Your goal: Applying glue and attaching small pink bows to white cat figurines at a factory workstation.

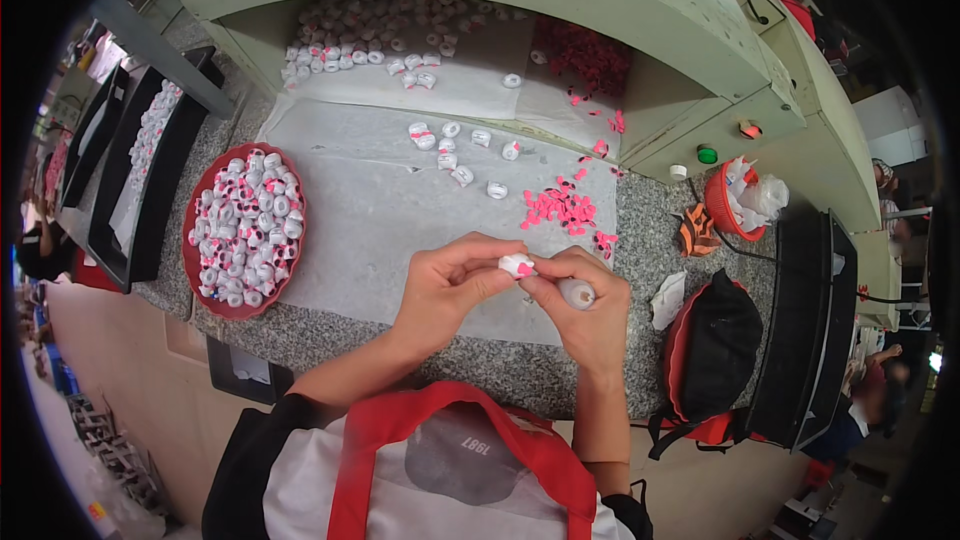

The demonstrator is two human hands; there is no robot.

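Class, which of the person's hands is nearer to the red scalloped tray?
Left. The left hand is to the right of the red scalloped tray, apart from it; the right hand is farther right, beyond the left hand.

A small orange-red plastic basket (pixel 722 208) holding crumpled whitish plastic (pixel 764 196) stands near a crumpled orange-and-black item (pixel 697 232) (its material is hard to tell). Below lies a torn white scrap (pixel 668 302), beside a black fabric bundle (pixel 722 340). A round green button (pixel 707 154) sits on the pale-green cabinet (pixel 800 155); a grey metal post (pixel 160 45) slants at left.
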